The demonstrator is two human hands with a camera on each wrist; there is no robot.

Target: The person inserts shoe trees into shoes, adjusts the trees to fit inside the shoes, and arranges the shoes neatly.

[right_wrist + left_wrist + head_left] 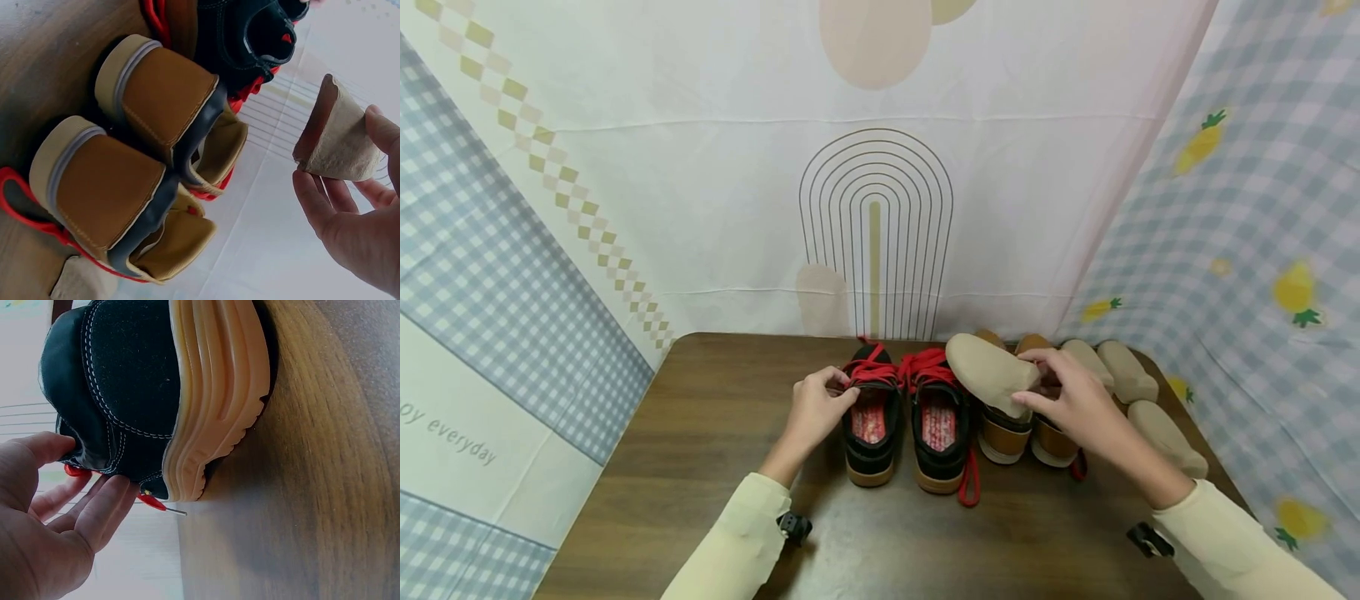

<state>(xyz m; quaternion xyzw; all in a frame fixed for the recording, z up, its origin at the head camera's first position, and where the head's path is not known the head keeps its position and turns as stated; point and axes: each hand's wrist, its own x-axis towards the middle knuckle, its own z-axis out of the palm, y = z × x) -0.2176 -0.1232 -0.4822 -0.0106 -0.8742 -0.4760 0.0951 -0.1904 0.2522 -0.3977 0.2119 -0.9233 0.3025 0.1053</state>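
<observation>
My left hand [815, 408] pinches the side of the leftmost black shoe [869, 458] near its laces. In the left wrist view the thumb lies at the shoe's opening and the fingers against its outside. A second black shoe [942, 468] with red laces stands beside it, and both show patterned red insoles. Raised above the brown shoes [1003, 437], a beige molded shoe insert [988, 371] is held by its narrower end between the thumb and fingers of my right hand [1071, 400]. Its hollow end faces sideways in the right wrist view.
More beige inserts [1167, 437] lie at the right edge of the brown wooden table [722, 442]. A red lace loop [970, 483] trails behind the second black shoe. A white printed cloth [730, 208] hangs behind the table, with checked cloth at both sides.
</observation>
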